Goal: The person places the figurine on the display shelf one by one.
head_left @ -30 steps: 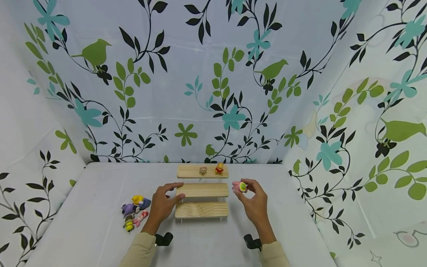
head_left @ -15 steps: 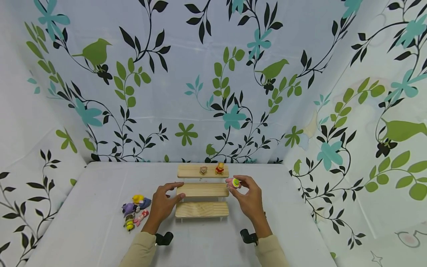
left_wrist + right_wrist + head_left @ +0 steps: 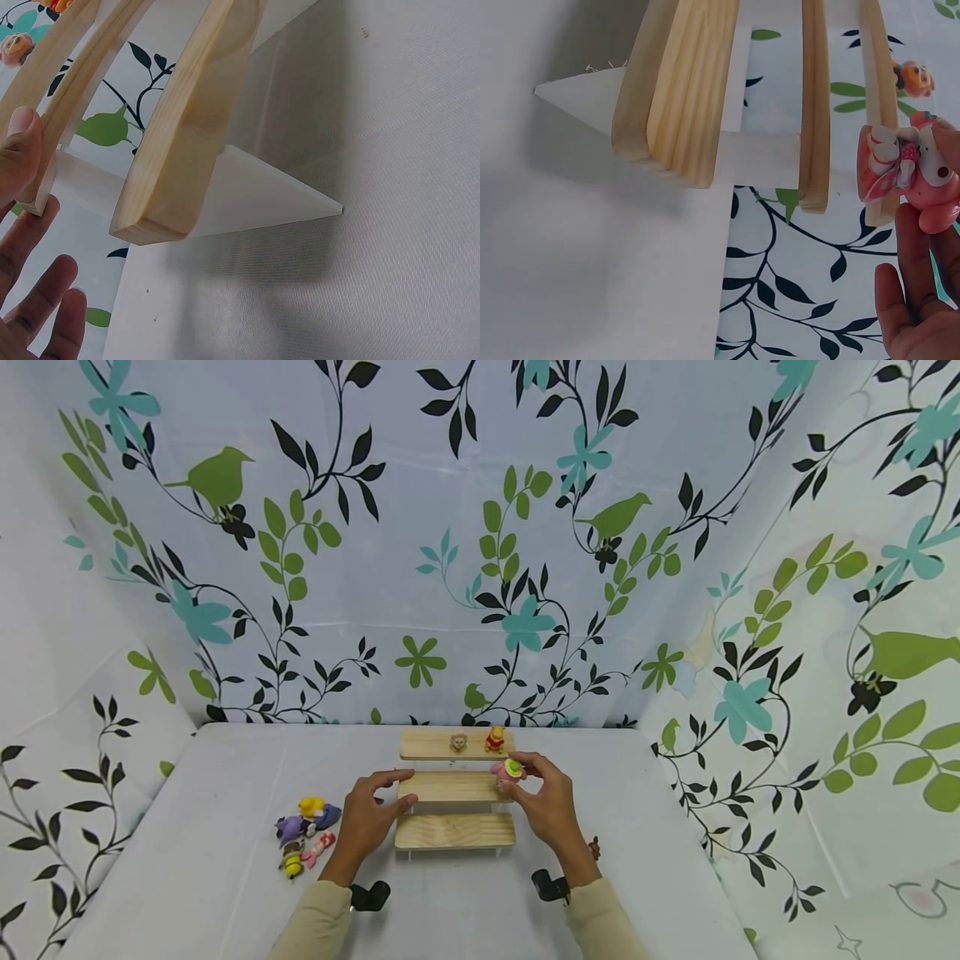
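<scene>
My left hand pinches the left end of the middle board of a three-tier wooden display stand, its thumb and a finger on either side of the board's end in the left wrist view. Between the thumb and fingers of my right hand is a small pink figurine with a white face and a strawberry on its front. In the head view its back shows a yellow-green patch, and it overlaps the right end of the middle board. On the top board stand a bear figurine in red and a small brown-faced figurine.
Several colourful figurines lie in a cluster on the white table, left of my left hand. A small brown thing shows beside my right wrist. Leaf-and-bird patterned cloth rises behind the table and at its sides.
My right hand has moved left with the pink figurine, from beside the stand to the middle board's right end. The left hand stays at the board's left end.
</scene>
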Demonstrator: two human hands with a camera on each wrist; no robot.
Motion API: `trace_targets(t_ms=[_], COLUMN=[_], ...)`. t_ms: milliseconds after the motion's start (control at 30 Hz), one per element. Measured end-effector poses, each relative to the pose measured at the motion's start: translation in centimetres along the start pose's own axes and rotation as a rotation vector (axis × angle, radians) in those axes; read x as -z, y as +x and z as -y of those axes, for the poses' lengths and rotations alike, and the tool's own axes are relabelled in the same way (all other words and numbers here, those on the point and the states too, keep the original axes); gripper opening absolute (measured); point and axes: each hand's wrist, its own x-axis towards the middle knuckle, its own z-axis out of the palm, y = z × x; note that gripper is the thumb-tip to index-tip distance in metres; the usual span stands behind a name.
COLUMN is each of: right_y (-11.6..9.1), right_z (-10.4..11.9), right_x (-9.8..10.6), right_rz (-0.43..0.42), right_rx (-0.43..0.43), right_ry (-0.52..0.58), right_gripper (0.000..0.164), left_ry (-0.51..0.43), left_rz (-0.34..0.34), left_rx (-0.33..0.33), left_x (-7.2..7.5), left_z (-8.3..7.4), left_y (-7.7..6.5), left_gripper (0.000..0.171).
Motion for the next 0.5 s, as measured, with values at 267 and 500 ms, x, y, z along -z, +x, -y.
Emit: trace_targets(t_ms=[267,500], right_y=[0.4,0.4], right_z=[-0.6,-0.8], right_x=[-0.8,-1.2], right_rz=[0.006,0.006], right_rx=[0.004,0.011], right_ry=[0.018,0.019], right_gripper=[0.042,0.042], left_ry=[-0.001,-0.001], left_rz=[-0.003,-0.005], left_rx=[-0.006,-0.002], left_x=[-0.1,0.0], left_z=[0.1,0.1], left_y=[0.0,0.0], left_gripper=[0.044,0.044])
